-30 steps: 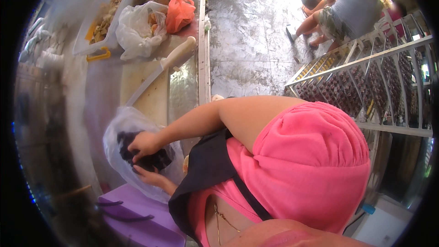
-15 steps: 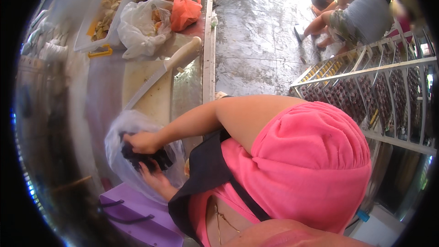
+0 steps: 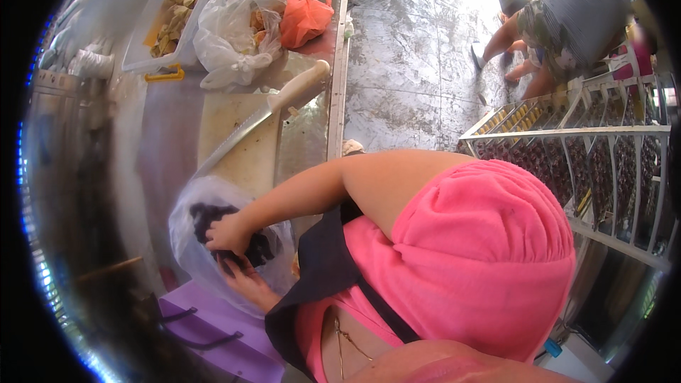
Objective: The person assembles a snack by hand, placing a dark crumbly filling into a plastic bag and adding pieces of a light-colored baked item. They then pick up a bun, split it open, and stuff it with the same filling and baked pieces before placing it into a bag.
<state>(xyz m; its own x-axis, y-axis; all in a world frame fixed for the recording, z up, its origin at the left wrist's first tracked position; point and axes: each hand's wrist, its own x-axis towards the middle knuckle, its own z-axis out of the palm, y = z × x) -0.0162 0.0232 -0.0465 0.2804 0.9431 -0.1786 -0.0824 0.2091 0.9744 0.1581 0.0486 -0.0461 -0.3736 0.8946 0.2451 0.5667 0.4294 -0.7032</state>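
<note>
A clear plastic bag stands open, with a dark, almost black, lumpy mass inside it; what it is made of is hard to make out. From above, my right hand reaches into the bag, its fingers curled down on the mass. Lower in the view, my left hand is also within the bag's mouth, fingers bent against the near lower side of the mass. Just beyond the bag, a long knife with a pale handle lies across a yellowish cutting board.
Below the bag sits a purple bag with dark handles. Farther up the table are a white plastic bag, a red bag and a clear bin of brown pieces. A metal rack and another person are at the right.
My right hand has drawn back slightly over the dark mass, so more of its far end shows. My left fingers are more bent. The whole view has shifted a little.
</note>
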